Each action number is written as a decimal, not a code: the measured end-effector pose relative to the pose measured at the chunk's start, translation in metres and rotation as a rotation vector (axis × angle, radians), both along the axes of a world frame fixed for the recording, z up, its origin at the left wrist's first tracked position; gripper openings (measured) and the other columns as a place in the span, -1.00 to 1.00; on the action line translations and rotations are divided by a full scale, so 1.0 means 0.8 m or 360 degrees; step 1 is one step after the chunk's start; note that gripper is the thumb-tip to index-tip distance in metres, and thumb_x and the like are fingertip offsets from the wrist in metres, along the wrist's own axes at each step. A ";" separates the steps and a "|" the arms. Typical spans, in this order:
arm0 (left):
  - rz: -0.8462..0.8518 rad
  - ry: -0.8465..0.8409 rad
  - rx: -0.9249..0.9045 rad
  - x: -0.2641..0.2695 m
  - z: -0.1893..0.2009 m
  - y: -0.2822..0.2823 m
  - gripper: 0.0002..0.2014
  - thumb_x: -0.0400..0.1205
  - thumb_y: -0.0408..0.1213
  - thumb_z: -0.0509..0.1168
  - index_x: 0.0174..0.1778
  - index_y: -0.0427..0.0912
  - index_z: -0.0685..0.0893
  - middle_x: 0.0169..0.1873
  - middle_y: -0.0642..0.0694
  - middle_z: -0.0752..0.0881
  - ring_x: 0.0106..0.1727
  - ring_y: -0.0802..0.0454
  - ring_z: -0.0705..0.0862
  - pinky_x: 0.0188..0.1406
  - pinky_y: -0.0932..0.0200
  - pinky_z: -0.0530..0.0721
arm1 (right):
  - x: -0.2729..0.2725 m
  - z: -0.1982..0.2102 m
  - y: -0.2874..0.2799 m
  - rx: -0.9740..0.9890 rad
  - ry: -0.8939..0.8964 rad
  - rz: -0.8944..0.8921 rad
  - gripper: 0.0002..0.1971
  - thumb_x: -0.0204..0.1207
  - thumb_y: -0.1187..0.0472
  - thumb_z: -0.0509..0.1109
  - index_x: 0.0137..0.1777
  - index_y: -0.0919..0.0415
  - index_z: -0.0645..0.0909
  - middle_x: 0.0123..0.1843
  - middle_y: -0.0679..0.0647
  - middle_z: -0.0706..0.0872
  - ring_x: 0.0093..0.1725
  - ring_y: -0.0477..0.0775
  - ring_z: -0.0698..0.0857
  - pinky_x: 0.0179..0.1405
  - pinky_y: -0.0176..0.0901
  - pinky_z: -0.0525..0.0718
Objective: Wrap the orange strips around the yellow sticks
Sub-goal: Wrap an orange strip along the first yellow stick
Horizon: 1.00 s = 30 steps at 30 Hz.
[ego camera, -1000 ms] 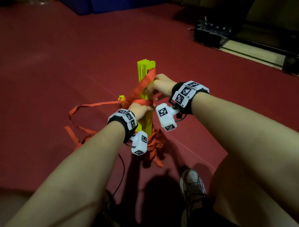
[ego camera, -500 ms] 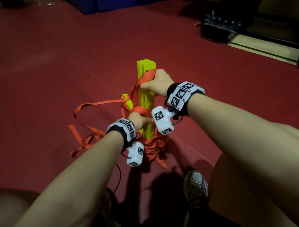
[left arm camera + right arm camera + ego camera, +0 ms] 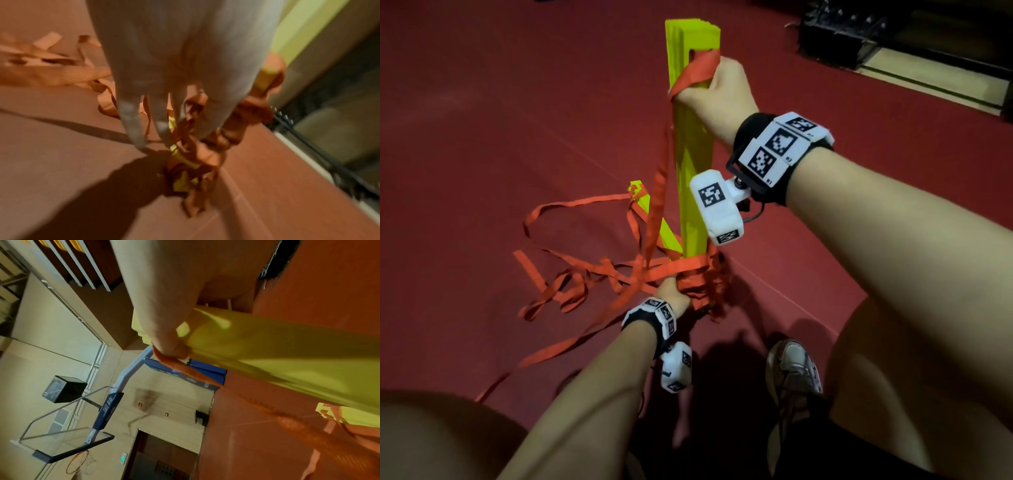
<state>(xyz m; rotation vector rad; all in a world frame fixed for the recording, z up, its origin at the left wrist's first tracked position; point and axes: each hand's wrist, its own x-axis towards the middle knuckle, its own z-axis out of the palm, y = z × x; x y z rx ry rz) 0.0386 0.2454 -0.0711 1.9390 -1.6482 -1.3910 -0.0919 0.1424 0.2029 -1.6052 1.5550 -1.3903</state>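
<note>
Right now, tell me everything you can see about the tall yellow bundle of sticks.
The yellow bundle is several flat, plastic-looking sticks stacked together, standing nearly upright on the red floor. The right hand grips it near the top, pinching an orange strip against it. Orange wraps bunch round its base, where the left hand holds.

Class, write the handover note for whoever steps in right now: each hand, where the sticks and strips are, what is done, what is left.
Right hand: grips the top of the upright yellow stick bundle, pinning an orange strip against it.
Left hand: holds the orange wraps at the bundle's base.
One separate yellow stick leans beside it; loose strips trail on the red floor.
Done: base wrapped. Left: wind the strip around the bare upper part.
</note>
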 end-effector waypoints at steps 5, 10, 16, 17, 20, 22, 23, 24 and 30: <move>0.0114 0.0116 0.0125 0.009 -0.028 -0.014 -0.15 -0.02 0.17 0.57 0.21 -0.11 0.74 0.05 -0.08 0.84 0.10 -0.10 0.79 0.28 -0.06 0.72 | 0.005 -0.013 0.004 0.0023 -0.0023 -0.0048 -0.82 0.12 0.08 0.51 -0.39 0.00 0.53 -0.40 -0.16 0.65 -0.21 0.09 0.73 -0.11 -0.04 0.71; 0.0075 0.0209 0.0039 -0.016 0.078 -0.025 -0.35 0.27 0.18 0.53 0.16 -0.19 0.73 -0.05 -0.16 0.83 -0.12 -0.14 0.80 -0.13 -0.04 0.79 | 0.013 -0.053 0.016 0.0175 -0.0012 0.0043 -0.79 0.13 0.09 0.52 -0.32 -0.05 0.52 -0.37 -0.19 0.61 -0.23 0.00 0.65 -0.17 -0.13 0.61; 0.0006 -0.0349 -0.0503 0.005 0.202 -0.043 -0.72 0.52 0.12 0.44 -0.34 0.00 0.72 -0.32 -0.03 0.76 -0.10 -0.19 0.77 -0.20 0.14 0.57 | 0.006 -0.059 0.016 0.0199 0.0047 0.0139 -0.76 0.08 0.10 0.56 -0.30 -0.04 0.56 -0.30 -0.08 0.72 -0.18 0.13 0.75 -0.09 0.09 0.75; 0.0058 -0.0379 -0.0641 0.007 0.223 -0.043 -0.68 0.46 0.18 0.42 -0.39 0.01 0.73 -0.36 -0.01 0.75 -0.10 -0.17 0.76 -0.18 0.13 0.58 | 0.005 -0.061 0.018 0.0195 0.0073 0.0161 -0.75 0.08 0.08 0.56 -0.28 -0.05 0.57 -0.26 -0.04 0.75 -0.14 0.18 0.78 -0.02 0.16 0.77; 0.0313 -0.0359 -0.1070 0.012 0.280 -0.039 -0.57 0.37 0.26 0.30 -0.45 -0.08 0.70 -0.46 -0.05 0.72 -0.16 -0.20 0.75 -0.22 0.10 0.59 | 0.002 -0.061 0.020 0.0199 0.0079 0.0188 -0.65 0.05 -0.03 0.56 -0.14 -0.01 0.66 -0.11 0.01 0.83 -0.01 0.18 0.81 0.12 0.20 0.75; 0.0455 -0.0184 -0.1403 0.013 0.306 -0.038 -0.67 0.41 0.18 0.33 -0.40 -0.02 0.63 -0.44 0.01 0.70 -0.19 -0.14 0.73 -0.19 0.06 0.63 | 0.000 -0.058 0.025 0.0209 0.0070 0.0213 -0.44 0.02 -0.14 0.53 0.05 0.07 0.71 0.02 0.07 0.84 0.09 0.18 0.80 0.20 0.21 0.71; 0.0450 -0.0041 -0.1530 0.011 0.315 -0.039 -0.75 0.40 0.14 0.35 -0.29 0.03 0.63 -0.35 0.05 0.71 -0.18 -0.06 0.73 -0.13 0.02 0.67 | 0.001 -0.055 0.029 0.0226 0.0092 0.0252 -0.35 0.01 -0.18 0.51 0.12 0.11 0.70 0.06 0.10 0.83 0.13 0.19 0.79 0.22 0.21 0.70; 0.0402 0.0081 -0.1599 0.008 0.319 -0.041 -0.75 0.39 0.10 0.37 -0.11 0.08 0.63 -0.22 0.08 0.72 -0.15 0.02 0.72 -0.05 -0.01 0.70 | 0.002 -0.054 0.034 0.0255 0.0145 0.0303 -0.31 0.03 -0.20 0.51 0.18 0.13 0.69 0.11 0.12 0.82 0.16 0.19 0.77 0.22 0.19 0.69; 0.0335 0.0258 -0.1330 0.005 0.306 -0.050 -0.23 0.37 0.29 0.48 0.41 -0.01 0.46 0.22 -0.01 0.70 0.22 0.00 0.69 0.28 -0.07 0.64 | -0.008 -0.072 0.060 0.0423 0.0761 0.0521 -0.66 0.52 0.12 0.57 0.23 0.12 0.58 0.12 0.10 0.75 0.07 0.11 0.68 0.08 -0.13 0.58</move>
